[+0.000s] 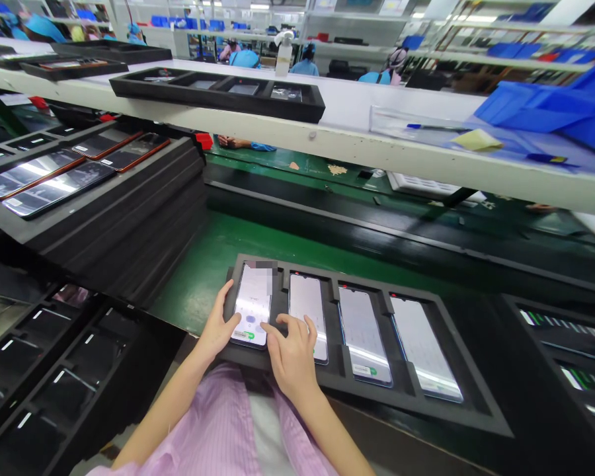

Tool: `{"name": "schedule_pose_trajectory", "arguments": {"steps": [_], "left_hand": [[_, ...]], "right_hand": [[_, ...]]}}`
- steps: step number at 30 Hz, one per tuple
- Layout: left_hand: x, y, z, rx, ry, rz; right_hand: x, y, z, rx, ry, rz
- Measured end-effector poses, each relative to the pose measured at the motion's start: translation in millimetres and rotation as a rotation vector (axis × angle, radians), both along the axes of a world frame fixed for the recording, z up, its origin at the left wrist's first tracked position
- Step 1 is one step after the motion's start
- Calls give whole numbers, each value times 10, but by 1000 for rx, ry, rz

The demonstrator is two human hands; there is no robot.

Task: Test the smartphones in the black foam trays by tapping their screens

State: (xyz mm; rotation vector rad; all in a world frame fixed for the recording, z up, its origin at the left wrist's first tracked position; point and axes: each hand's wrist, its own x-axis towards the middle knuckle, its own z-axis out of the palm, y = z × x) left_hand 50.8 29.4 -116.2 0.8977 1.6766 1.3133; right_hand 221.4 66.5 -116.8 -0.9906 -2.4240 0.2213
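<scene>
Several smartphones with lit white screens lie in a row in a black foam tray (327, 380) before me. My left hand (219, 324) is at the leftmost smartphone (252, 297), its thumb on the lower left of the screen and its fingers spread along the tray's left end. My right hand (295, 354) reaches over from the right, fingers apart. One digit touches the lower right of that screen, where round keys show. Its other fingers hover over the lower part of the second smartphone (306, 297), partly hiding it. A third smartphone (364, 330) and another smartphone (426, 347) lie farther right.
A tall stack of foam trays (143, 218) stands left, with dark phones on top. More trayed phones (54, 377) are at lower left, and another tray (570, 350) is at right. Above the green bench (213, 238), a white shelf (347, 142) carries trays and blue bins (540, 106).
</scene>
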Motion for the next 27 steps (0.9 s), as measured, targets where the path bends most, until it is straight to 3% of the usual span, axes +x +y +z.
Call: {"name": "schedule_pose_trajectory", "arguments": {"steps": [19, 23, 27], "left_hand": [[-42, -2, -65, 13, 101, -38], [7, -19, -41, 10, 165, 5], [200, -140, 122, 45, 254, 50]], "right_hand": [[-12, -37, 38, 17, 5, -10], [215, 49, 39, 104, 71, -100], [670, 208, 13, 204, 144, -260]]}}
